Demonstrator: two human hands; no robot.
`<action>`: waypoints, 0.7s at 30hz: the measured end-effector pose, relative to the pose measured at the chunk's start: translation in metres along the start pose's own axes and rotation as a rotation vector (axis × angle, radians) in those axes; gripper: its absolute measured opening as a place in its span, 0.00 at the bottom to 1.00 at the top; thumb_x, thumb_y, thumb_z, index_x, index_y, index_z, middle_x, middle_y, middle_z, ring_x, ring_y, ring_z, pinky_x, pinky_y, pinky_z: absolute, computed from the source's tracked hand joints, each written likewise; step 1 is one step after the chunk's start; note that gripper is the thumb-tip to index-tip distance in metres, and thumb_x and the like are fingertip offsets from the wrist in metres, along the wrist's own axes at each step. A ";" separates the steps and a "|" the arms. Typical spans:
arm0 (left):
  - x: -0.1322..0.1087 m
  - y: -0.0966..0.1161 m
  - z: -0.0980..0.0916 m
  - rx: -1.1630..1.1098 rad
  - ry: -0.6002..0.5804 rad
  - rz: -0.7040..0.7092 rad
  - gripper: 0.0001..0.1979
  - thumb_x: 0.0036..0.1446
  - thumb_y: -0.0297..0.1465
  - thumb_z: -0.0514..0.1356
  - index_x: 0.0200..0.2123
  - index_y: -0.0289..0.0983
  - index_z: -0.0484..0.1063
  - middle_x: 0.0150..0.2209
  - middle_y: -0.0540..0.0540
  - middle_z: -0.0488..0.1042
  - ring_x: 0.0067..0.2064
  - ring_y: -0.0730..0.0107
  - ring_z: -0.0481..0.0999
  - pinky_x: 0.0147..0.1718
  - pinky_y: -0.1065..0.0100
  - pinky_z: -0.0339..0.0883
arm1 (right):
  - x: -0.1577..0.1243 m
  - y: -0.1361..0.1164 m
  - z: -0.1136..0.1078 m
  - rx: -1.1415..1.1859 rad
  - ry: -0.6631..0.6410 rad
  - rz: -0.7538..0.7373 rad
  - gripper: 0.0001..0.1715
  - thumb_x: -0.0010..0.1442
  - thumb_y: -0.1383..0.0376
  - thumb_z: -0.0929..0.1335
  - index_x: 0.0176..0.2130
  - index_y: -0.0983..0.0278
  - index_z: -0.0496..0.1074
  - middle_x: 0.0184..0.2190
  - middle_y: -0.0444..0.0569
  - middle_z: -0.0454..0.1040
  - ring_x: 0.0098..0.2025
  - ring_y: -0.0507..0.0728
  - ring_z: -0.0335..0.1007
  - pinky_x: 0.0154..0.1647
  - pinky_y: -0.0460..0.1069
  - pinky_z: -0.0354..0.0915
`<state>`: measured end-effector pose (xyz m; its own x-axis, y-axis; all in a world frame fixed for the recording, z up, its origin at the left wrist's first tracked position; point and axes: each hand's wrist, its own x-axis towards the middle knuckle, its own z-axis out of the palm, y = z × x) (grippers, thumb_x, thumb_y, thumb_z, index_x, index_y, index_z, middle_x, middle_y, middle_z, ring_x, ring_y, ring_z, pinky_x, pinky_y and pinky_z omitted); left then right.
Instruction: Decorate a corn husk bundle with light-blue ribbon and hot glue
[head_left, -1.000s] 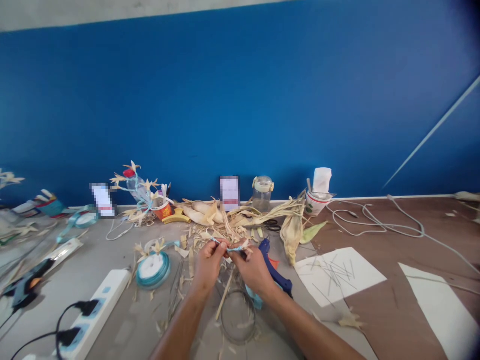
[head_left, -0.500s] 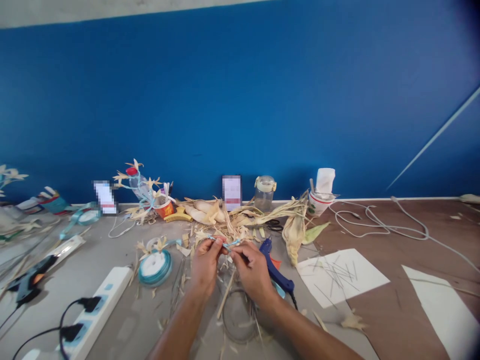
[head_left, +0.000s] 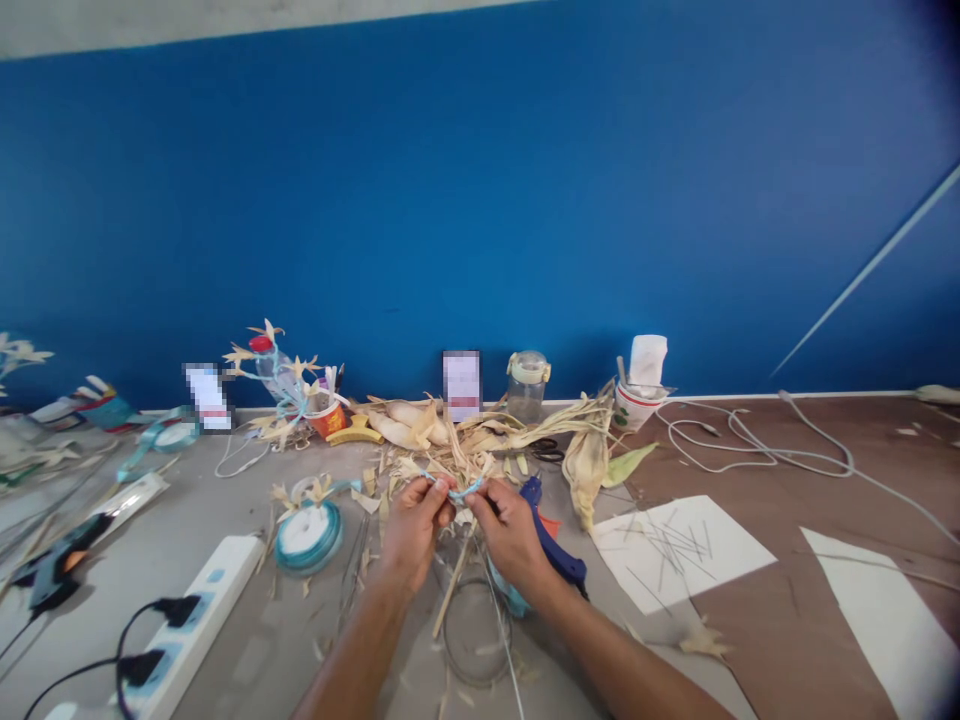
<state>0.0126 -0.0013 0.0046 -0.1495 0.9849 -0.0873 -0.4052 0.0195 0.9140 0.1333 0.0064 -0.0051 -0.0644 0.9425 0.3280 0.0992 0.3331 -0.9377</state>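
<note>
Both my hands meet over the middle of the table. My left hand (head_left: pixel 414 530) and my right hand (head_left: pixel 511 530) each pinch one end of a short light-blue ribbon piece (head_left: pixel 459 490) stretched between their fingertips, with bits of pale corn husk at it. Under the hands lie a thin stick (head_left: pixel 452 590) and a coil of wire (head_left: pixel 475 630). A blue glue gun (head_left: pixel 553 545) lies just right of my right hand. A spool of light-blue ribbon (head_left: pixel 307 535) sits left of my left hand.
Dried corn husks (head_left: pixel 480 435) are piled behind the hands, with a glass jar (head_left: pixel 526 385), a paper cup (head_left: pixel 634 400) and scissors (head_left: pixel 547 450). A white power strip (head_left: pixel 191 625) lies at the left, white paper sheets (head_left: pixel 679 550) and white cables (head_left: pixel 750 445) at the right.
Both hands stayed together on the ribbon, shifting only slightly while working it; the right hand's fingers turned a little. The view itself wobbled slightly.
</note>
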 end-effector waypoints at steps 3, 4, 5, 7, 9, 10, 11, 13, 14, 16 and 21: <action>0.000 0.000 0.002 -0.029 0.011 -0.008 0.10 0.42 0.34 0.66 0.23 0.33 0.71 0.19 0.55 0.66 0.17 0.85 0.56 0.20 0.76 0.52 | 0.001 0.001 0.003 0.124 -0.025 0.105 0.10 0.51 0.64 0.64 0.21 0.64 0.65 0.20 0.41 0.62 0.25 0.51 0.56 0.29 0.46 0.55; 0.000 -0.001 0.002 -0.038 0.018 -0.002 0.10 0.42 0.34 0.66 0.22 0.33 0.71 0.19 0.55 0.66 0.17 0.85 0.56 0.20 0.76 0.52 | 0.001 0.001 0.005 0.191 -0.047 0.168 0.10 0.50 0.63 0.64 0.20 0.64 0.64 0.18 0.40 0.60 0.23 0.50 0.54 0.26 0.45 0.53; 0.001 -0.002 0.002 -0.044 0.025 0.005 0.10 0.41 0.34 0.66 0.22 0.33 0.71 0.19 0.55 0.65 0.17 0.85 0.56 0.20 0.76 0.52 | 0.001 0.002 0.008 0.263 -0.070 0.241 0.11 0.49 0.63 0.65 0.19 0.64 0.63 0.16 0.38 0.58 0.21 0.49 0.51 0.23 0.45 0.51; 0.002 -0.005 0.002 -0.049 0.042 0.018 0.10 0.41 0.34 0.66 0.22 0.33 0.71 0.18 0.56 0.64 0.17 0.85 0.55 0.20 0.76 0.52 | 0.000 0.004 0.012 0.405 -0.108 0.387 0.13 0.47 0.62 0.65 0.18 0.63 0.59 0.13 0.36 0.52 0.17 0.47 0.44 0.19 0.44 0.45; 0.001 -0.008 0.004 -0.046 0.062 0.020 0.10 0.42 0.34 0.65 0.22 0.33 0.71 0.16 0.56 0.63 0.17 0.84 0.55 0.20 0.76 0.52 | -0.002 0.003 0.013 0.536 -0.127 0.522 0.15 0.45 0.61 0.66 0.17 0.62 0.57 0.11 0.34 0.49 0.16 0.46 0.38 0.17 0.44 0.40; 0.001 -0.009 0.005 -0.044 0.073 0.018 0.10 0.42 0.34 0.65 0.22 0.33 0.70 0.16 0.57 0.62 0.17 0.84 0.55 0.20 0.76 0.53 | -0.002 0.002 0.013 0.602 -0.144 0.578 0.15 0.44 0.60 0.67 0.17 0.62 0.57 0.11 0.33 0.48 0.15 0.45 0.37 0.16 0.44 0.38; 0.000 -0.010 0.006 -0.042 0.083 0.015 0.10 0.42 0.34 0.65 0.22 0.34 0.70 0.16 0.57 0.62 0.17 0.84 0.55 0.20 0.76 0.53 | -0.002 0.001 0.012 0.669 -0.173 0.622 0.16 0.43 0.60 0.68 0.17 0.62 0.57 0.11 0.33 0.48 0.15 0.45 0.36 0.16 0.44 0.37; -0.001 -0.010 0.009 -0.040 0.094 0.011 0.09 0.42 0.34 0.65 0.23 0.34 0.70 0.17 0.56 0.62 0.18 0.83 0.57 0.20 0.77 0.53 | -0.002 -0.004 0.010 0.780 -0.235 0.669 0.16 0.41 0.60 0.69 0.17 0.63 0.58 0.11 0.32 0.47 0.14 0.44 0.35 0.16 0.44 0.37; -0.002 -0.011 0.010 -0.043 0.095 0.012 0.09 0.42 0.34 0.65 0.25 0.35 0.70 0.18 0.56 0.64 0.19 0.83 0.58 0.20 0.77 0.53 | -0.002 -0.005 0.010 0.815 -0.252 0.675 0.16 0.41 0.60 0.69 0.16 0.63 0.59 0.10 0.32 0.46 0.14 0.44 0.35 0.15 0.43 0.37; -0.003 -0.011 0.011 -0.056 0.086 0.012 0.09 0.42 0.33 0.65 0.29 0.37 0.70 0.21 0.56 0.65 0.20 0.82 0.60 0.21 0.77 0.54 | -0.002 -0.007 0.011 0.835 -0.243 0.669 0.15 0.40 0.61 0.69 0.16 0.63 0.59 0.10 0.32 0.45 0.14 0.44 0.35 0.15 0.43 0.37; -0.003 -0.014 0.008 -0.033 0.126 0.060 0.12 0.47 0.37 0.61 0.33 0.36 0.71 0.25 0.53 0.68 0.20 0.82 0.58 0.23 0.75 0.57 | 0.001 0.004 0.014 0.612 -0.006 0.420 0.12 0.44 0.61 0.67 0.18 0.63 0.61 0.13 0.36 0.54 0.17 0.47 0.46 0.18 0.44 0.46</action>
<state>0.0263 -0.0029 -0.0051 -0.2851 0.9548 -0.0842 -0.4217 -0.0461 0.9056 0.1194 0.0078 -0.0099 -0.1483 0.9864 -0.0714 -0.4543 -0.1321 -0.8810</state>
